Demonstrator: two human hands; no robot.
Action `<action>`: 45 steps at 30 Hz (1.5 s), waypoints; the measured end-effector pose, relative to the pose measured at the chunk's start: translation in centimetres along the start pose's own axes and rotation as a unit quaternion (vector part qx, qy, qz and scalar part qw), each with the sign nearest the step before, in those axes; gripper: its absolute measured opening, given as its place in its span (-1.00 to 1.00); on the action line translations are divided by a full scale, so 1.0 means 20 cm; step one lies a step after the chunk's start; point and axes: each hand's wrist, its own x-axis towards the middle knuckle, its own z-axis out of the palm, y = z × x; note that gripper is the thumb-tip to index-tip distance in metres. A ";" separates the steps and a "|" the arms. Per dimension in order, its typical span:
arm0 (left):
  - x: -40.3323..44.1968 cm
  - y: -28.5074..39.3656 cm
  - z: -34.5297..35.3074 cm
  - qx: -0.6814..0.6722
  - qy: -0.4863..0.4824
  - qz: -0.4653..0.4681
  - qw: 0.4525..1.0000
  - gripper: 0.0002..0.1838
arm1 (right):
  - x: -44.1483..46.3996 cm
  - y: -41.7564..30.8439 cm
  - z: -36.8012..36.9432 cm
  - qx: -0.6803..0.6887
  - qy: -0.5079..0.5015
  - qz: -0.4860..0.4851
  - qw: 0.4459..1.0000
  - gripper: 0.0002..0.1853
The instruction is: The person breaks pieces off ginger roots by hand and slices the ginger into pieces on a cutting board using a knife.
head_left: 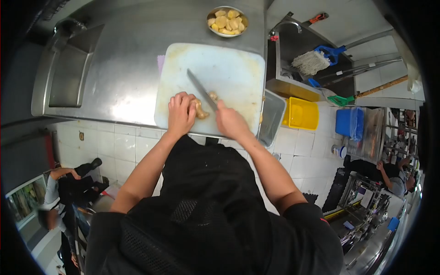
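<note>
On the white cutting board [220, 62] my left hand [181, 115] presses curled fingers onto a knobby tan piece of ginger [200, 110], which pokes out to the right of them. My right hand [232, 120] is closed round the handle of a knife [198, 83]. The blade slants up and to the left across the board, its tip pointing away from me. Just right of the blade lies a smaller cut piece of ginger [213, 95]. Beyond the board, a metal bowl [208, 30] holds several pale yellow chunks.
The board lies on a steel counter [123, 59] with a sink [68, 78] at the left. To the right are a grey bin [274, 110], a yellow bucket [302, 113], a blue container [348, 123] and a mop [311, 62]. Other people are at the far left and far right.
</note>
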 end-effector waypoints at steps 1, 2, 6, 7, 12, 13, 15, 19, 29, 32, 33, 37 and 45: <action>-0.04 0.02 -0.01 -0.009 0.008 -0.022 1.000 -0.74 | -0.05 0.00 -0.03 -0.024 0.003 0.021 0.999 -0.72; -0.05 0.03 -0.01 -0.018 0.023 -0.040 0.999 -0.74 | -0.08 0.00 -0.07 -0.054 0.011 0.039 0.998 -0.75; -0.04 0.04 0.01 -0.002 0.005 -0.040 0.999 -0.76 | -0.15 -0.08 -0.14 -0.070 0.005 0.055 0.996 -0.68; -0.03 0.03 0.01 0.000 -0.001 -0.032 0.999 -0.76 | -0.18 -0.13 -0.16 -0.063 -0.002 0.044 0.997 -0.71; -0.01 0.05 0.04 0.027 0.004 -0.027 0.999 -0.79 | -0.27 -0.24 -0.24 -0.048 -0.061 0.043 0.996 -0.76; -0.02 0.04 0.04 0.025 0.003 -0.028 0.999 -0.79 | -0.30 -0.25 -0.24 -0.050 -0.080 0.046 0.994 -0.77; -0.03 0.04 0.06 0.054 0.011 -0.028 0.998 -0.73 | -0.33 -0.26 -0.26 -0.059 -0.102 0.051 0.992 -0.79; -0.04 0.04 0.05 0.048 0.008 -0.037 0.998 -0.72 | -0.37 -0.30 -0.30 -0.064 -0.142 0.067 0.986 -0.79; -0.02 0.03 0.04 0.054 -0.007 -0.019 0.998 -0.73 | -0.02 -0.14 0.09 -0.021 -0.023 0.009 0.999 -0.79; -0.03 0.02 0.02 0.004 0.001 -0.029 1.000 -0.82 | 0.01 -0.10 0.03 0.021 -0.045 0.028 0.998 -0.76; -0.02 0.01 0.02 -0.069 -0.005 -0.052 0.996 -0.83 | -0.01 -0.07 -0.02 0.022 -0.038 0.027 0.999 -0.76; -0.04 0.00 -0.01 -0.155 -0.014 -0.080 0.985 -0.86 | -0.14 -0.03 -0.10 -0.060 -0.062 0.049 0.995 -0.72; -0.04 0.04 0.00 0.036 -0.020 -0.016 0.999 -0.81 | -0.29 -0.21 -0.22 -0.088 -0.072 0.033 0.993 -0.78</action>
